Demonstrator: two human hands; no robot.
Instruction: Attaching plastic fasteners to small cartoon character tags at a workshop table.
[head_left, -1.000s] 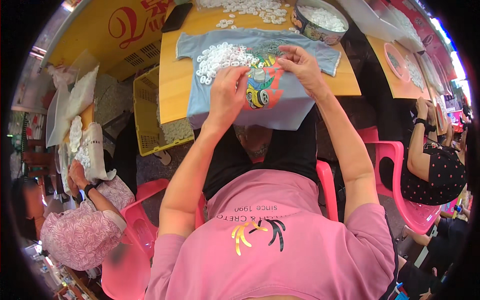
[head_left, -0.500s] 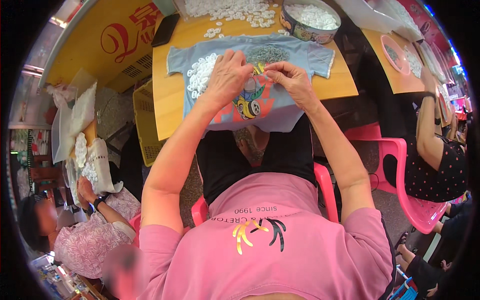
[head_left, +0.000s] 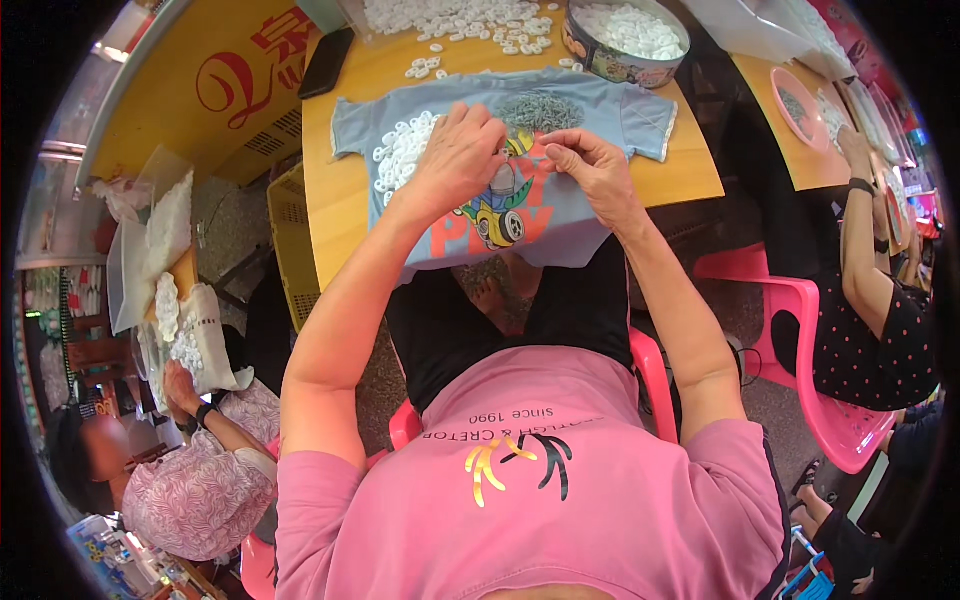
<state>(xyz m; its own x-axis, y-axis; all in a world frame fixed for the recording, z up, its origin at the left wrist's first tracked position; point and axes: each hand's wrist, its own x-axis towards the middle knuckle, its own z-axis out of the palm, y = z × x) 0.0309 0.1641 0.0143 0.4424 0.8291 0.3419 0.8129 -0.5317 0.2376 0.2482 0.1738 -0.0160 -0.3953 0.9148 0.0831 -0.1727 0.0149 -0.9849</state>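
Note:
A light blue T-shirt (head_left: 620,120) with a cartoon print lies spread on the wooden table in front of me. My left hand (head_left: 462,152) is over its middle with curled fingers, right beside a pile of small white oval pieces (head_left: 402,150). My right hand (head_left: 598,178) pinches thumb and forefinger together a little to the right, over the print. Whatever sits between the fingertips of either hand is too small to make out. A heap of small grey pieces (head_left: 540,112) lies on the shirt just beyond my hands.
Behind the shirt stand a round tin (head_left: 610,62) of white pieces and more loose white pieces (head_left: 470,15). A black phone (head_left: 327,62) lies at the table's far left. People work at both sides; a pink chair (head_left: 800,350) stands at right.
My right hand has shifted slightly right and down, its fingertips a bit farther from my left hand. The left hand has barely moved. The piles look unchanged.

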